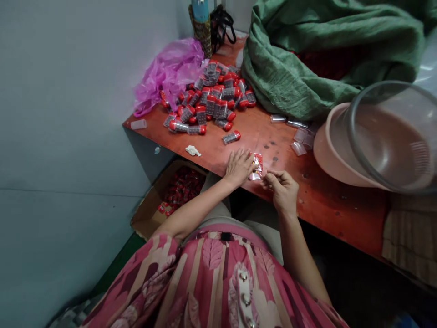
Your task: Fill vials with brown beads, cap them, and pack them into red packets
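A small shiny red-and-white printed packet (pixel 258 160) lies near the front edge of the table. My left hand (pixel 238 167) rests flat on the tabletop with fingers stretched out, their tips over the packet's left side. Close to the packet's lower right corner, my right hand (pixel 283 186) has thumb and forefinger pinched together; what is between them is too small to make out. The nearest of the small clear containers with red caps (pixel 231 137) lies just beyond my left hand, apart from the heap of similar red-capped containers (pixel 211 98).
A pink plastic bag (pixel 170 68) lies left of the heap. Behind sits a green sack (pixel 290 77). Clear plastic sleeves (pixel 298 148) lie beside the pink basin (pixel 332 150) and a grey-rimmed tub (pixel 355 136). Below the table, a cardboard box (pixel 141 217) holds red packets. White scrap (pixel 193 151) lies near the edge.
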The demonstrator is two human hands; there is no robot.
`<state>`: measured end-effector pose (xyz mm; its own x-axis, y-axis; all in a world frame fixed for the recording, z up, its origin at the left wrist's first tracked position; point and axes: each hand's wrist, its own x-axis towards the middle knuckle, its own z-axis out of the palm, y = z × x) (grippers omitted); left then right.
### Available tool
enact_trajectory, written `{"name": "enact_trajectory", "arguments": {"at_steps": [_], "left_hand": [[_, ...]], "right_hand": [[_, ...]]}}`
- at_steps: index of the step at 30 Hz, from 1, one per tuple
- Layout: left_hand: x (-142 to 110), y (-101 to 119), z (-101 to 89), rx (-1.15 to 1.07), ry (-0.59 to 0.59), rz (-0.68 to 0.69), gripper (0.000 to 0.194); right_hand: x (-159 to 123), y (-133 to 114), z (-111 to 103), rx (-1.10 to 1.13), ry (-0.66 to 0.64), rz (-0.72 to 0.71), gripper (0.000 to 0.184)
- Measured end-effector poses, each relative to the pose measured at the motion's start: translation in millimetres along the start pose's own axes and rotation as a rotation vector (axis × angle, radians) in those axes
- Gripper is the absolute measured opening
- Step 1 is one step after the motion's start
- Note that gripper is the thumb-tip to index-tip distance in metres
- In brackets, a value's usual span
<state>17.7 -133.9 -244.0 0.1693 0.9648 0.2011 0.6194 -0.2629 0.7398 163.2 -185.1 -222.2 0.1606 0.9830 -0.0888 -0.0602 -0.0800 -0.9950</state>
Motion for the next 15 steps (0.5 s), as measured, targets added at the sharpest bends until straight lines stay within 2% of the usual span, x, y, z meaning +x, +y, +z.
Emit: {"name": "enact_trajectory", "arguments": {"at_steps": [5, 10, 13, 15], "left_hand": [[4.3, -4.4, 13.8, 0.106, -0.011, 0.029, 0.024], [1.5, -4.4, 13.4, 0.043, 0.035, 0.064, 0.023], [-4.0, 0.2, 8.6, -0.05, 0.073, 0.099, 0.024], [-10.3, 4.1, 1.3, -0.151, 0.111, 0.089, 0.024]], "right_hand": [[4.1, 7.0, -10.6, -0.021, 0.024, -0.004, 0.021], [25.0, 8.4, -3.2, -0.159, 0.109, -0.078, 0.032], [38.3, 7.3, 7.7, -0.151, 0.031, -0.057, 0.044], [43.9, 5.4, 15.4, -0.083, -0.03, -0.036, 0.044]]}}
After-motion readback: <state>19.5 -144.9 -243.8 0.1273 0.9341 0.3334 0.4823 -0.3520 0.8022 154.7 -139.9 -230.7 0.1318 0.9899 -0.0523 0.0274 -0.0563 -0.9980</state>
